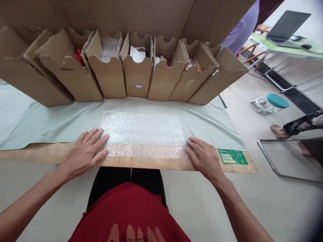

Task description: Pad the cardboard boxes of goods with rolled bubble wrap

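Observation:
A clear sheet of bubble wrap (pixel 143 131) lies flat across the table's front part, partly on the pale green cloth (pixel 65 124) and partly on the bare wooden edge (pixel 151 163). My left hand (pixel 87 149) rests at the sheet's left side, fingers spread, with fingertips and thumb touching its border. At the opposite side my right hand (pixel 203 156) lies palm down, fingers stretched out and close to or on the sheet's right border. Neither hand grips anything.
Behind the sheet stands a row of several open cardboard bins (pixel 137 75), some holding red and white items. A tall cardboard panel (pixel 121 16) rises behind them. To the right are a teal stool (pixel 277 101), a laptop (pixel 285 30) on a table, a metal frame (pixel 267 158) and other people's limbs.

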{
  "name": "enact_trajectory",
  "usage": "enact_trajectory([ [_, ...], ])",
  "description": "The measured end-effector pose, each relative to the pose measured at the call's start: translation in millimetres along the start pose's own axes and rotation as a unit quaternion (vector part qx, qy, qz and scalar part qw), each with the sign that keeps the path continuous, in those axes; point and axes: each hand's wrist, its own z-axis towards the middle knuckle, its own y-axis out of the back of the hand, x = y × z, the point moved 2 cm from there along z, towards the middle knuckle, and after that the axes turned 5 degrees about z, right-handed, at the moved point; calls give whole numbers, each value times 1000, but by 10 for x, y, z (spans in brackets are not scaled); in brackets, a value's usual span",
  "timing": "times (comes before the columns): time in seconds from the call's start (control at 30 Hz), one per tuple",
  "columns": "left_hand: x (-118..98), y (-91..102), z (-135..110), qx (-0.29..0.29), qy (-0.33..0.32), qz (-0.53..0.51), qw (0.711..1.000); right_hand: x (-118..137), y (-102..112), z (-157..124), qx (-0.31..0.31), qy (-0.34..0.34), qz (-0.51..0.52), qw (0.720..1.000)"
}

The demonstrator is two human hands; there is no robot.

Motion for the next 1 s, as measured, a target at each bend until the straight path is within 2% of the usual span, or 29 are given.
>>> enact_trajectory([
  [0.07,-93,99,-52,-33,-2,12,999,25,135,-112,-19,24,16,999],
  [0.13,-320,176,30,-41,-55,2,998,213,179,-111,23,84,51,995],
  [0.23,-682,219,216,-25,-138,-31,990,501,109,-11,66,158,57,984],
  [0.33,-825,233,321,-27,-134,-48,989,551,29,104,49,166,55,983],
  [0.43,-737,258,337,-34,-115,-56,991,418,94,209,46,84,137,986],
  [0.53,-539,251,310,-42,-94,-34,994,302,264,269,74,-16,219,973],
  [0.6,-433,218,279,-44,-93,-25,994,313,329,254,125,-4,229,965],
  [0.67,-392,185,251,-48,-102,-25,993,381,304,198,162,51,186,968],
  [0.73,-419,177,244,-57,-108,-24,992,461,206,131,164,101,118,974],
  [0.8,-487,191,264,-66,-110,-26,991,512,96,100,146,117,73,980],
  [0.9,-561,221,318,-63,-112,-36,991,488,59,174,134,80,105,982],
  [0.97,-528,237,350,-53,-103,-51,992,397,153,292,123,5,191,974],
  [1.0,-480,250,364,-47,-90,-66,993,336,217,357,121,-39,246,961],
])
